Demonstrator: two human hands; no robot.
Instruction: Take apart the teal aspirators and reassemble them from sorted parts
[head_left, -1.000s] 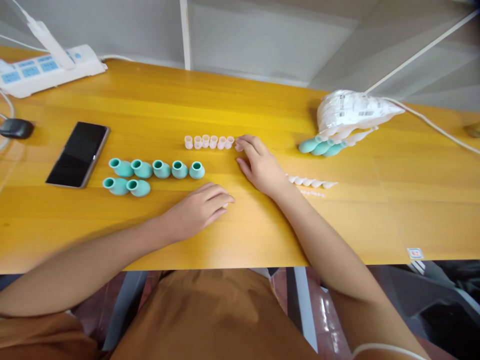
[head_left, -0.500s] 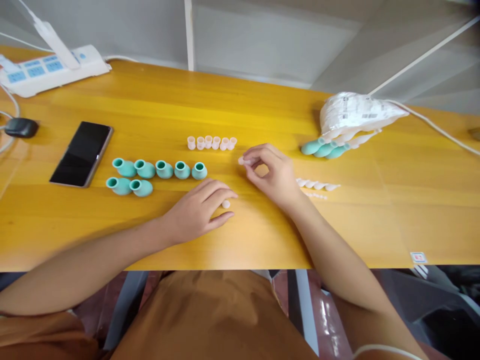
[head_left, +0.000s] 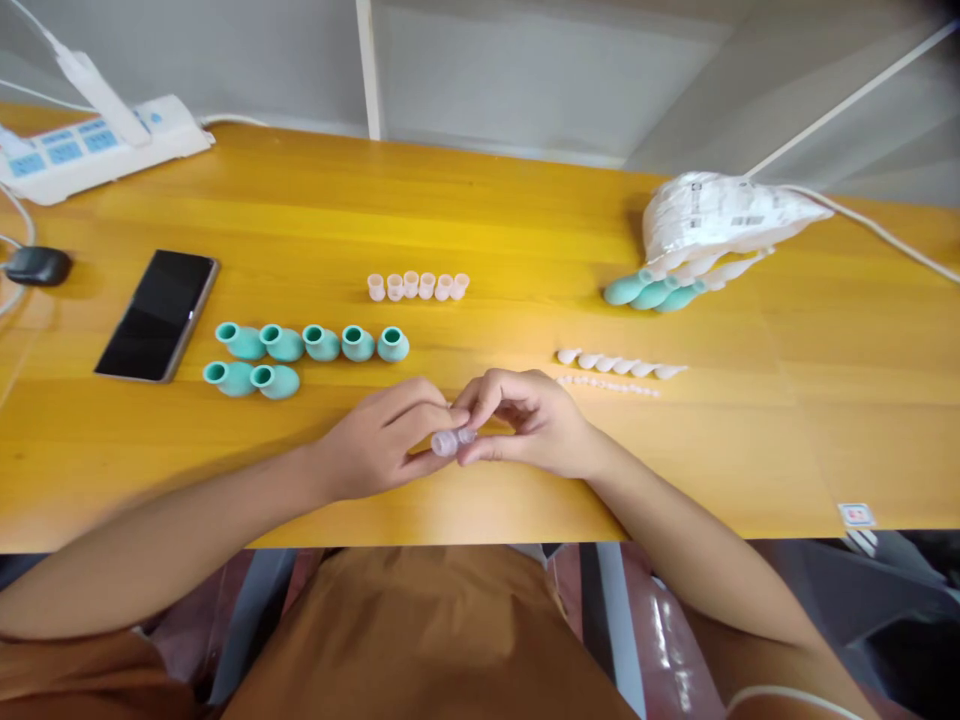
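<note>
My left hand (head_left: 386,438) and my right hand (head_left: 532,425) meet over the front of the table. Between their fingertips is a small translucent plastic tube-like piece (head_left: 445,443), its open end facing left towards me. The left fingers and thumb close round this piece, and the right thumb and forefinger pinch its right end. Whether it is one part or two joined parts I cannot tell. Beyond the hands stands a row of small pale pink cups (head_left: 411,286). Teal rubber bulbs (head_left: 322,343) with open necks lie in two rows at the left.
Right of my hands lie a row of white teardrop-shaped pieces (head_left: 619,364) and a line of tiny white bits (head_left: 611,386). Farther back, a white plastic bag (head_left: 712,215) has more teal bulbs (head_left: 652,292) before it. A phone (head_left: 157,315) and power strip (head_left: 105,145) are left.
My right hand has moved left and towards me, bringing its small pale piece to the piece at my left hand. The left fingers have closed. The view has shifted slightly.
</note>
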